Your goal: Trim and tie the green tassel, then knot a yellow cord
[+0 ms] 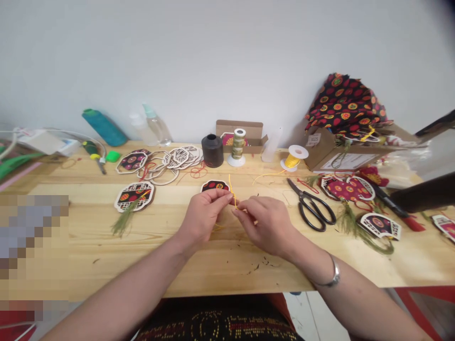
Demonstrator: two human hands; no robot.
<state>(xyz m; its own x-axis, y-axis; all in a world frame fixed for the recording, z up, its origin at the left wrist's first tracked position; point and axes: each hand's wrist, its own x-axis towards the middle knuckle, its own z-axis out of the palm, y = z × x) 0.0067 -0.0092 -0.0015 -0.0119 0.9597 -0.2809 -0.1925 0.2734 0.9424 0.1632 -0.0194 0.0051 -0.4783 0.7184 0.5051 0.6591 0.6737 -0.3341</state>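
A thin yellow cord [233, 195] runs between my two hands at the middle of the table, its free end sticking up. My left hand [209, 210] pinches it between thumb and forefinger. Just to the right, my right hand [261, 218] also has its fingertips closed on the cord, lower down. Behind my left hand lies a patterned ornament [214, 185] with a pale cut-out border, partly covered by that hand. A loop of yellow cord shows beneath the hands. Black-handled scissors [313, 208] lie to the right of my right hand.
A yellow cord spool [292, 160], a black thread cone [212, 150] and a green-gold thread spool [238, 148] stand at the back. A tasselled ornament [135, 196] and several wooden frames [183, 157] lie left. At right is a cardboard box [341, 151] with patterned fabric [348, 102].
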